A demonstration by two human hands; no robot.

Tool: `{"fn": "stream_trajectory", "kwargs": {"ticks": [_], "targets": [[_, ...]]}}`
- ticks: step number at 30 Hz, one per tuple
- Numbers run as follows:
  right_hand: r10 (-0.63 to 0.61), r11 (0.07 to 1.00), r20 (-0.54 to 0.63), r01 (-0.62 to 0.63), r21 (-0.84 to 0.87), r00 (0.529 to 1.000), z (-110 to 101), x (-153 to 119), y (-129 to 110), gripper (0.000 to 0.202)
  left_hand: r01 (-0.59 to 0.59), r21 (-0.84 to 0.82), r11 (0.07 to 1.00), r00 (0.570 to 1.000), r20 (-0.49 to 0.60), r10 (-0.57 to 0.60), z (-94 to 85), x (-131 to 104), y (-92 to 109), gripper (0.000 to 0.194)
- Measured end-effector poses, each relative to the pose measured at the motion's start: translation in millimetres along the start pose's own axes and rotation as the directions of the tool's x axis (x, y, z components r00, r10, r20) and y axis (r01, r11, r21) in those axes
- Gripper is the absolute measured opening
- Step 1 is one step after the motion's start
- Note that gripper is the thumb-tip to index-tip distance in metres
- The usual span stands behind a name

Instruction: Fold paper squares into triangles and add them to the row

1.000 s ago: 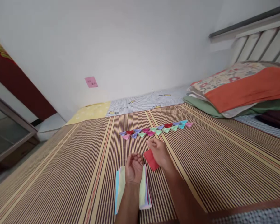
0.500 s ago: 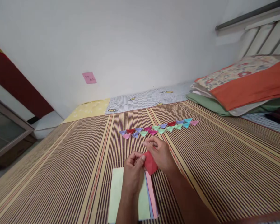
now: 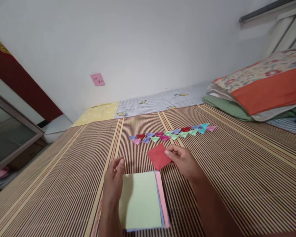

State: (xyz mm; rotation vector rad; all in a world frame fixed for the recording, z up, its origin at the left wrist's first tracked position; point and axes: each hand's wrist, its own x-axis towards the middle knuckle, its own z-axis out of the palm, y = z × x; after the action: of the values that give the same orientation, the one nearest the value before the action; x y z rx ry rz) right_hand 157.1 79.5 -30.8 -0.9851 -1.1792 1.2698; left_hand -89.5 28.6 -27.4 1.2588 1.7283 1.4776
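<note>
A square of red paper is pinched at its right corner by the thumb and fingers of my right hand. My left hand holds nothing; its fingers are loosely bent, with the thumb a little apart. It hovers at the left edge of a stack of coloured paper, pale green on top with blue and pink sheets showing along the right side. Beyond my hands, several small folded paper triangles lie in two rows, in blue, red, pink, green and purple.
A striped woven mat covers the bed. Folded bedding with an orange band is piled at the right. A pink note is stuck on the white wall behind. At the left stands a glass-fronted cabinet.
My left hand has let go of the red paper and moved left. The right hand now holds the paper by its corner, lying flatter and more fully in view. The camera view has shifted slightly.
</note>
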Motion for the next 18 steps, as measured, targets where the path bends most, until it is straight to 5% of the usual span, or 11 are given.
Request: {"fn": "stream_trajectory", "kwargs": {"ticks": [3, 7, 12, 18], "targets": [[0.014, 0.997, -0.147, -0.002, 0.083, 0.989, 11.0, 6.5, 23.8, 0.038, 0.165, -0.108, 0.98, 0.983, 0.095, -0.155, -4.3, 1.0, -20.2, 0.045], [0.011, 0.995, -0.375, 0.028, 0.099, 0.927, 34.3, 4.2, 62.5, 0.039, 0.182, -0.105, 0.978, 0.978, 0.127, -0.168, -15.6, -3.8, -29.6, 0.047], [-0.015, 1.0, -0.416, 0.025, 0.016, 0.909, 44.9, -5.5, 80.7, 0.031, 0.204, -0.035, 0.978, 0.941, 0.281, -0.186, -39.4, -8.2, -38.1, 0.057], [-0.014, 0.999, -0.377, -0.004, -0.048, 0.926, 58.9, -7.9, 81.3, 0.031, 0.252, -0.114, 0.961, 0.952, 0.206, -0.225, -0.1, -18.6, -52.4, 0.065]]}}
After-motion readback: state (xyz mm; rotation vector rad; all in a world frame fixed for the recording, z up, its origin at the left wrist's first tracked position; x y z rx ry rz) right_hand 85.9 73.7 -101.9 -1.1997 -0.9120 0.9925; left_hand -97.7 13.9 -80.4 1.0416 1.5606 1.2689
